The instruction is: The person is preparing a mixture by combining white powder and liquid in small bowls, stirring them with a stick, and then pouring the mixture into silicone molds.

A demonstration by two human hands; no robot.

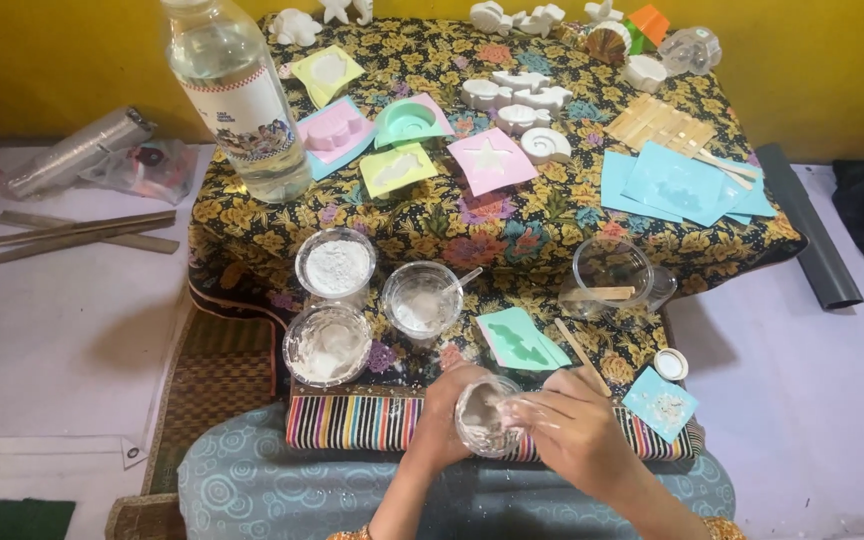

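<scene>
My left hand (439, 420) wraps around a small clear plastic cup (483, 416) smeared with white paste, held above my lap at the table's near edge. My right hand (574, 425) presses its fingers into the cup's mouth from the right; whether it holds a tool I cannot tell. Just beyond the cup lies a green mould (520, 340) with a fish-shaped hollow, and a wooden stick (582, 357) rests beside it.
Three clear cups of white powder or paste (335, 265) (327, 345) (421, 298) stand left of centre, an empty cup (612, 272) right. A large water bottle (240, 95) stands at back left. Coloured moulds (492, 160) and white plaster casts (517, 95) cover the floral cloth (432, 225).
</scene>
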